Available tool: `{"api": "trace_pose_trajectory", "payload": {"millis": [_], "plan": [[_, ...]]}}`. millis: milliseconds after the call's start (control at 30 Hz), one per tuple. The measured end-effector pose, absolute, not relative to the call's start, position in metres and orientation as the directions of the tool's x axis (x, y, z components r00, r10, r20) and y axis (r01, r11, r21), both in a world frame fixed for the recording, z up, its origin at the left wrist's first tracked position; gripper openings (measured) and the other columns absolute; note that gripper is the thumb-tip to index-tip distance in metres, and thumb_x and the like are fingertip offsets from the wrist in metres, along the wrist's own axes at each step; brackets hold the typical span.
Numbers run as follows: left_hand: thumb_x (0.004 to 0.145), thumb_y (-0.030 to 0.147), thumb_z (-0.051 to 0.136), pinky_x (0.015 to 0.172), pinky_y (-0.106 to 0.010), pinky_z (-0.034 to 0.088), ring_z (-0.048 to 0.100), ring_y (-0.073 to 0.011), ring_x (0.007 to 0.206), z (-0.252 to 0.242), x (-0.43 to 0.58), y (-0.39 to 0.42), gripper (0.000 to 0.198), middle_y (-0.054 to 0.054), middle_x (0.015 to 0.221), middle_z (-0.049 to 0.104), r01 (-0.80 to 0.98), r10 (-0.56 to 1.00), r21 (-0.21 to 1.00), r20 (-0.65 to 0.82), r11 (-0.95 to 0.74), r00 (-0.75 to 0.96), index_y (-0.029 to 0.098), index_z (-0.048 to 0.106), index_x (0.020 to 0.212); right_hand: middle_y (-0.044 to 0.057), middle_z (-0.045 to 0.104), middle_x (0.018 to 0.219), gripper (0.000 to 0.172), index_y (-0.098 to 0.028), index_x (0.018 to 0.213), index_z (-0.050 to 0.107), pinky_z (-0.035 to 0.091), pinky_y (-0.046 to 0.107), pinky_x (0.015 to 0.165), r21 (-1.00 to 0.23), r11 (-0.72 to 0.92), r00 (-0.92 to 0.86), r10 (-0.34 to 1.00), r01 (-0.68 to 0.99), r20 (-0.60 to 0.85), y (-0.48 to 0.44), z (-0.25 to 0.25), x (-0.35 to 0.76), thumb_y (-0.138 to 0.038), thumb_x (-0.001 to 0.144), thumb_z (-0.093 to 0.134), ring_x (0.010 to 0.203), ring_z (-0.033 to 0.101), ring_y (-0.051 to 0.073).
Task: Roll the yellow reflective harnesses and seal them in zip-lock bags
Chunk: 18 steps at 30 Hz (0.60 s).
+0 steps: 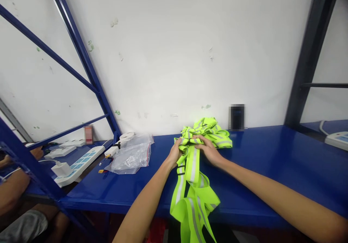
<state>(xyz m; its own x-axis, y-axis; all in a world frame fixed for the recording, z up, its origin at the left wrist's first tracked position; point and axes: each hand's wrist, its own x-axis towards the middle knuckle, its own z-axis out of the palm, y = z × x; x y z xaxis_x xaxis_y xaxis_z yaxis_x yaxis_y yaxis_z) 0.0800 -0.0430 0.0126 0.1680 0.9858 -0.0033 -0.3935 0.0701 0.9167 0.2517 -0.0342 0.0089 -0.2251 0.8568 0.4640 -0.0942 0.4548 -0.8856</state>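
Observation:
Bright yellow-green straps (193,163) with silver reflective stripes run between my two hands and hang over the table's front edge. My left hand (175,153) grips them from the left side, its fingertips partly hidden by the fabric. On the other side, my right hand (208,150) is closed on the same straps near a black buckle. A heap of the same straps (221,136) lies on the blue table (261,156) just behind my hands, against the wall.
Clear plastic bags (132,157) and a small white fan (127,136) lie to the left. Beyond them are a power strip (81,165) and blue rack posts. A dark pixelated object (237,117) stands by the wall. Another person's arm (13,186) shows far left.

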Motion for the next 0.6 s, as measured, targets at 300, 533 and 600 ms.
{"api": "trace_pose_trajectory", "payload": {"millis": [300,533,600], "plan": [[0.069,0.026,0.078,0.079,-0.034,0.054,0.07,-0.0196,0.081,0.024,0.063,-0.055,0.101,-0.006,0.105,0.07,-0.399,0.935,0.914,0.208,-0.08,0.287,0.033,0.018,0.15,0.004,0.061,0.13,0.056,-0.029,0.127,0.056,0.045,0.045,0.102,-0.903,0.412,-0.221,0.875,-0.124,0.43,-0.045,0.023,0.257,-0.029,0.072,0.068,0.119,0.057,0.029],[0.064,0.011,0.06,0.069,-0.027,0.052,0.066,-0.0147,0.07,0.018,0.072,-0.05,0.08,-0.001,0.095,0.07,-0.37,0.96,0.921,0.202,-0.12,0.193,0.027,0.037,0.138,0.008,0.069,0.117,0.07,-0.028,0.142,0.039,0.057,0.046,0.081,-0.97,0.094,-0.373,0.911,-0.222,0.174,-0.046,0.024,0.258,-0.029,0.077,0.063,0.094,0.07,0.03],[0.059,0.009,0.055,0.064,-0.024,0.049,0.062,-0.0125,0.066,0.014,0.073,-0.046,0.063,0.0,0.09,0.069,-0.345,0.961,0.923,0.233,-0.17,0.149,0.022,0.051,0.121,0.008,0.071,0.113,0.052,-0.024,0.13,0.055,0.055,0.049,0.087,-0.989,0.121,-0.424,0.893,-0.09,0.148,-0.046,0.024,0.262,-0.033,0.079,0.062,0.099,0.068,0.032]]}}
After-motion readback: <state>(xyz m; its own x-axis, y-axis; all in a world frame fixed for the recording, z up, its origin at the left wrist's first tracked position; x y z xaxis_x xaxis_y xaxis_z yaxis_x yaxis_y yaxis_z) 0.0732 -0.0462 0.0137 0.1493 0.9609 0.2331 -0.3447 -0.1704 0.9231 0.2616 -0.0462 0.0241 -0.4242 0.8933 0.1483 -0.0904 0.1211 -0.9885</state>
